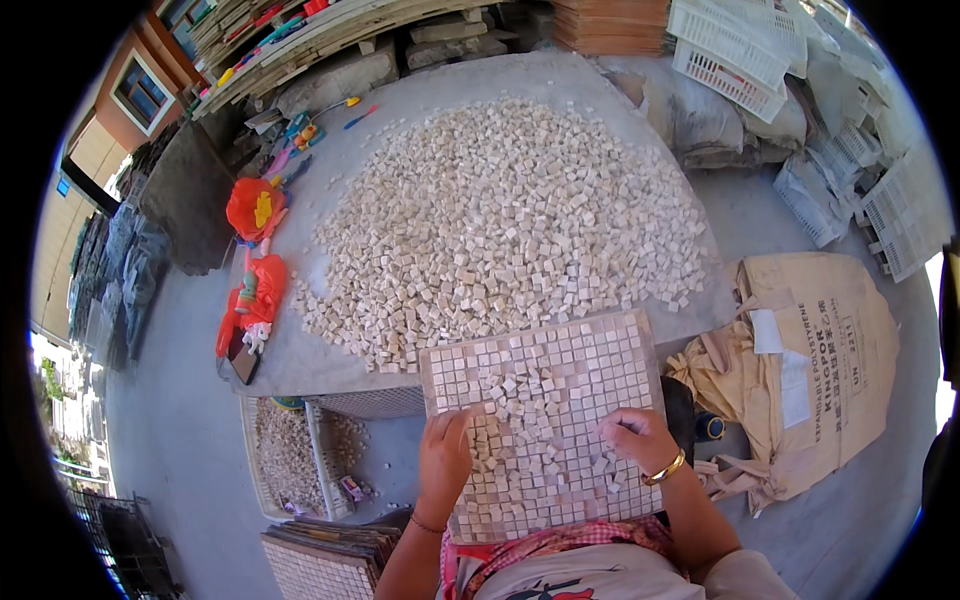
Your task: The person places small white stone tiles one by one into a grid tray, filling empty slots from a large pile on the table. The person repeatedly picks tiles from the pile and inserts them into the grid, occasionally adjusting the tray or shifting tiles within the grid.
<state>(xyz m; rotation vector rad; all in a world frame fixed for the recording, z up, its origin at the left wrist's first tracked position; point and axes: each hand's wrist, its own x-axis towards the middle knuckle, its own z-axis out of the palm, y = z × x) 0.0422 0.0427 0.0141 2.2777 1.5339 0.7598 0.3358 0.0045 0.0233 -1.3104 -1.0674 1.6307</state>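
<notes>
A square gridded tray lies tilted in front of me, one end against the table edge. Small pale stone tiles fill many of its cells, and loose tiles lie heaped across its middle. At the tray's left side my left hand is closed, fingertips pinched just above the tiles. Over the right part of the tray, my right hand is closed too, fingers curled with thumb against them; a gold bracelet is on that wrist. Whatever either pinch holds is too small to make out. A few cells between the hands show bare.
A big pile of stone tiles covers the grey table. Red bags and a phone lie at its left edge. Below stands a white crate of tiles beside stacked trays. A tan sack lies right.
</notes>
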